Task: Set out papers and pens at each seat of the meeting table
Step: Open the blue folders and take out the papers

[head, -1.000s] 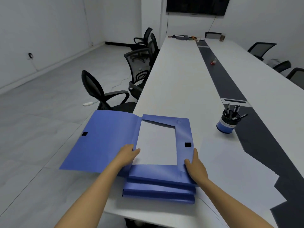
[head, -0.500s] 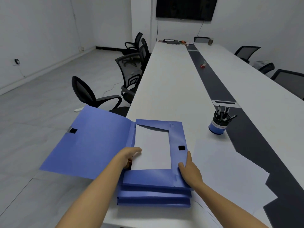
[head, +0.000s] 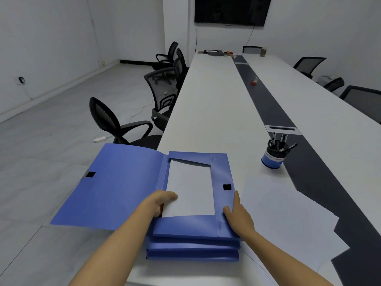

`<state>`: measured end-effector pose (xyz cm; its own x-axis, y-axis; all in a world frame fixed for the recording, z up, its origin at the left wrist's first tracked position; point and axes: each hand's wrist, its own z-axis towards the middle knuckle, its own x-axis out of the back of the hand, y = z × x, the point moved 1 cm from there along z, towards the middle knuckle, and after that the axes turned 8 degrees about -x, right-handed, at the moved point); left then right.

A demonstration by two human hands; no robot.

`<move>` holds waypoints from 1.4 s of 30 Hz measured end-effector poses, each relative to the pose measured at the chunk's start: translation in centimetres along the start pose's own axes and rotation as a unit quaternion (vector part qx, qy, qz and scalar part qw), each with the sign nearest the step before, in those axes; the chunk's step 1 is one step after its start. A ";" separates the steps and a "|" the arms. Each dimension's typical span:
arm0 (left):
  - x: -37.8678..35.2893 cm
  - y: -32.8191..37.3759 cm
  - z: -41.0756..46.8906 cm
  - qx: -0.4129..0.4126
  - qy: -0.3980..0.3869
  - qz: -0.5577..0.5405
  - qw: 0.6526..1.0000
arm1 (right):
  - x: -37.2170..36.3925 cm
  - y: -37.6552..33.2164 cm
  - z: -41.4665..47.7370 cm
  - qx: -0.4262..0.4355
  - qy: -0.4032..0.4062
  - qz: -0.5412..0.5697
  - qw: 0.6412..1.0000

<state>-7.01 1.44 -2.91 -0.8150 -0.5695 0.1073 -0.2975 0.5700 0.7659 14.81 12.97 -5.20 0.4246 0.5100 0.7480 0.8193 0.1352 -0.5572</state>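
A blue file box (head: 221,172) lies open on a stack of two more blue boxes (head: 191,252) at the near end of the white table (head: 210,104). Its lid (head: 115,186) hangs out past the table's left edge. White paper (head: 190,186) fills the box. My left hand (head: 161,203) curls over the paper's near left corner, fingertips tucked under the edge. My right hand (head: 237,215) rests flat on the box's right flap. A blue cup of pens (head: 273,153) stands to the right, beside the dark centre strip.
Loose white sheets (head: 288,213) lie on the table right of the boxes. Black office chairs (head: 115,124) line the left side, more chairs (head: 362,100) stand on the right. Small items (head: 216,52) sit at the far end under a wall screen.
My left fingers have curled further over the paper's near left corner. The right hand stays on the flap. The view has tilted slightly.
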 end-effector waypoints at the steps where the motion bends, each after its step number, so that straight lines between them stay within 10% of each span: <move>1: 0.1 0.2 0.0 -0.011 0.003 0.028 1.000 | 0.1 -0.1 -0.2 0.002 -0.004 -0.003 1.000; 14: 16.2 5.9 -10.3 -0.298 0.263 0.124 0.909 | 1.5 -2.9 -1.7 0.029 0.079 -0.134 0.987; 18: 15.4 6.5 -10.9 -0.376 0.220 -0.031 0.900 | 0.8 -9.4 -3.8 0.127 -0.024 0.107 0.986; 24: 12.4 6.7 -8.7 -0.362 0.135 -0.171 0.906 | 1.5 -13.9 -5.9 0.093 -0.257 0.428 0.861; 35: 3.8 6.2 -1.3 -0.243 0.042 -0.278 0.929 | 8.0 -10.6 -1.6 -0.014 -0.150 0.558 0.816; 38: 1.2 5.0 1.5 -0.314 0.109 -0.026 0.943 | 10.1 -9.9 1.3 -0.027 -0.109 0.614 0.782; 42: -1.6 2.0 5.3 -0.365 0.059 0.425 0.827 | 12.7 -9.8 7.0 -0.055 -0.065 0.632 0.771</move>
<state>-8.97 6.63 -4.95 -0.5093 -0.2253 0.8306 0.7709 0.3097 0.5566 9.50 24.06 7.24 0.8737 0.2573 -0.4129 -0.1859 -0.6077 -0.7721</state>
